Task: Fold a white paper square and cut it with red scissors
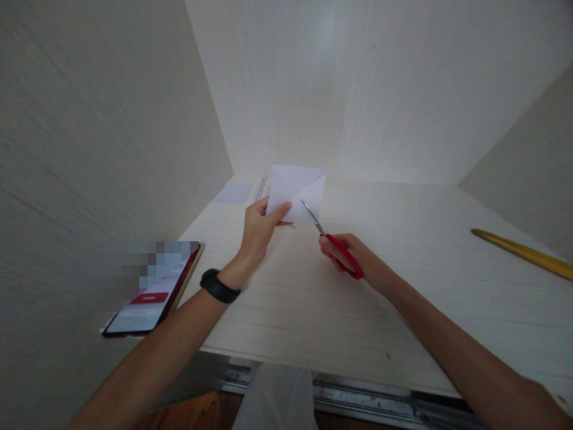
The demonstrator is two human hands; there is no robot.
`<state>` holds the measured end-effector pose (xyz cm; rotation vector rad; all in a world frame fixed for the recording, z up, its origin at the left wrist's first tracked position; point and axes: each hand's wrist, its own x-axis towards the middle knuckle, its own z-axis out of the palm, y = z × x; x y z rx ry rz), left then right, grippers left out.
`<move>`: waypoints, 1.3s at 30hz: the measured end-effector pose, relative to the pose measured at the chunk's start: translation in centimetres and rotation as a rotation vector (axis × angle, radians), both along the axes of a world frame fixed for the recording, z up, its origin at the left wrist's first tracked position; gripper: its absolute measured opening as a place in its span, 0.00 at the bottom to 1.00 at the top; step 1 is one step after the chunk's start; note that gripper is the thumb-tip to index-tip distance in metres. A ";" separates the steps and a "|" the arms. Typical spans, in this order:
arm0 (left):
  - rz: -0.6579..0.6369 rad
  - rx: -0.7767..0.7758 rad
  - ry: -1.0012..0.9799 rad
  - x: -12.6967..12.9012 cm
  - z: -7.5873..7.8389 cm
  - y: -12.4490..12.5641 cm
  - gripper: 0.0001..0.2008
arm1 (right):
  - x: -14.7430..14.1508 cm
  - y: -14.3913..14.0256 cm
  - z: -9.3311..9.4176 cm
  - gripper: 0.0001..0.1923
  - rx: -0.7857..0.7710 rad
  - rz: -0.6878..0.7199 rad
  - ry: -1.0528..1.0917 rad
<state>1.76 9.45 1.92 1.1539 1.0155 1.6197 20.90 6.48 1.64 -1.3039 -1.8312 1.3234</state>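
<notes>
A white square sheet of paper [304,185] with a diagonal crease is pinched in my left hand [262,222], the thumb lying on its front face. My right hand [342,254] grips a pair of red-handled scissors [344,255], its fingers around the handles. The scissor blades point up and left and appear in front of the paper's lower right part; whether they touch it I cannot tell. Just under the paper, beside my left fingers, a small reddish strip pokes out; its kind is unclear.
A flat white square of paper [233,192] lies at the back left, with a thin pale stick-like item [260,188] beside it. At left a phone [154,292] leans by the wall. A long yellow object [523,249] lies at right. Pale walls [349,89] enclose the white tabletop [286,316].
</notes>
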 end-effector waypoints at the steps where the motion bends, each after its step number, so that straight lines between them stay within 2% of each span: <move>1: 0.002 0.000 -0.002 0.0 0.0 0.0 0.14 | 0.0 0.0 0.0 0.28 -0.001 -0.006 -0.001; 5: -0.011 -0.002 0.002 0.0 0.1 -0.1 0.15 | 0.1 -0.1 0.3 0.29 -0.023 0.007 0.018; 8: -0.020 -0.018 0.010 0.1 0.2 -0.2 0.15 | 0.3 0.0 0.3 0.30 0.010 0.081 0.009; 16: -0.031 -0.048 0.027 0.3 0.5 -0.6 0.15 | 0.5 0.5 -0.8 0.31 0.080 0.177 0.081; 25: -0.066 -0.029 0.088 0.4 0.4 -0.7 0.16 | 0.3 0.1 -0.1 0.31 0.042 0.131 0.109; 30: -0.062 -0.027 0.096 0.3 0.4 -0.6 0.16 | 0.4 0.2 -0.4 0.30 0.051 0.150 0.121; 39: -0.087 -0.039 0.096 0.2 0.4 -0.6 0.17 | 0.5 0.1 -0.4 0.30 0.047 0.101 0.093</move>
